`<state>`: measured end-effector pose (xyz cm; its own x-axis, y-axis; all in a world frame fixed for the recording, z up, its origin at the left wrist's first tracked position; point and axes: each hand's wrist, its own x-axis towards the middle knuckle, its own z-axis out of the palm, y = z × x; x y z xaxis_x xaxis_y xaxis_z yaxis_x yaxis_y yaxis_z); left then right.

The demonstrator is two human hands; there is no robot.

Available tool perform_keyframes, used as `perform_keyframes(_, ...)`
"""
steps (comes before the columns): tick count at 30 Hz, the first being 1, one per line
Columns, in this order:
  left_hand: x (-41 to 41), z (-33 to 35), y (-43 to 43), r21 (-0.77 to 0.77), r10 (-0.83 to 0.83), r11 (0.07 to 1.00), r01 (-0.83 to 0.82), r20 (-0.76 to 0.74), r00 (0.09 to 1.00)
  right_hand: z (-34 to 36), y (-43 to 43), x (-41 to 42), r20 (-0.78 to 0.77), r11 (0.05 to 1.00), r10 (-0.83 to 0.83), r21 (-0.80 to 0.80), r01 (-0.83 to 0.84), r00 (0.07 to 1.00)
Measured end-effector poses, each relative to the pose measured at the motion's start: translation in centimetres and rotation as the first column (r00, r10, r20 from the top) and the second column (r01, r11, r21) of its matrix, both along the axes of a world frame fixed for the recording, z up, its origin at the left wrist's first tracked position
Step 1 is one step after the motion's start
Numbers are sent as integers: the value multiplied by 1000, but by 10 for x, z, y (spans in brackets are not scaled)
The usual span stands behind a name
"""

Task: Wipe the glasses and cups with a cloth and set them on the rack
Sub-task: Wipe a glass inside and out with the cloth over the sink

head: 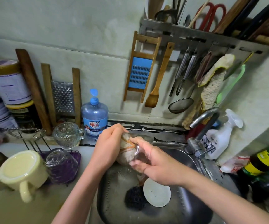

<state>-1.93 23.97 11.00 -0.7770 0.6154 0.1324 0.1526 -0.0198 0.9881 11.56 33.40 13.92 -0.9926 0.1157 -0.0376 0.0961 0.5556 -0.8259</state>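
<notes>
- now, mid-frame over the sink (pixel 195 209): right hand (pixel 160 166) grips a clear glass (pixel 141 156)
- left hand (pixel 109 143) clutches the cloth (pixel 125 151) stuffed into it
- cream mug (pixel 23 172) upturned, lower left

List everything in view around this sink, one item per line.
glass: 1, clear, over the sink, in right hand
cloth: 1, beige with orange stripe, against the glass
glass cups: 2, clear, upside down on rack
mug: 1, cream, upside down, left of rack
rack: 1, wire over purple tray, left counter
sink: 1, steel, centre
plate: 1, white, in sink
scourer: 1, black, beside plate
tap: 1, metal, right of sink
soap bottle: 1, blue, behind sink
left hand: 1, grips cloth
right hand: 1, holds glass
</notes>
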Motion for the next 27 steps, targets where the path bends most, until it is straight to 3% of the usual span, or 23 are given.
perform_keyframes(3, -3, 5, 0, 21, 3, 1000, -3, 8, 1000, 0, -1, -6, 35, 972, 1, -235, 7, 999)
perform_keyframes(6, -5, 9, -1, 38, -71, 997, 71, 18, 997, 3, 1, -6, 13, 964, -41, -264, 43, 999)
perform_keyframes(9, -4, 5, -1, 19, -148, 989, 147, 43, 988, 6, 7, -2, 44, 983, -12, -180, 20, 999)
perform_keyframes(11, -4, 0, -2, 3, -139, 990, 140, 104, 985, 8, 11, 4, 111, 959, -9, -280, 40, 994)
perform_keyframes(13, -9, -4, -3, -9, -97, 995, 102, 233, 967, 16, 13, 10, 113, 974, -25, -223, 50, 993)
perform_keyframes(17, -10, 0, -4, -61, -48, 995, 83, 443, 895, 19, 12, 16, -9, 998, -19, 52, 19, 1000)
perform_keyframes(19, -8, 2, -2, -70, -8, 997, 45, 463, 887, 13, 10, 16, -44, 988, -35, 149, 41, 998)
perform_keyframes(22, -6, 4, 2, -105, 20, 994, 26, 414, 910, 3, 4, 15, -37, 919, 110, 384, -88, 993)
perform_keyframes(23, -4, 5, 3, -107, -4, 993, 51, 406, 914, 1, 5, 14, -10, 841, 162, 525, -132, 987)
perform_keyframes(25, 0, 6, 1, -96, -77, 987, 131, 436, 897, -1, 9, 8, -34, 588, 247, 799, -122, 968)
perform_keyframes(27, 5, 9, -2, -87, -166, 968, 236, 482, 860, 1, 14, 4, -77, 446, 332, 891, -85, 940)
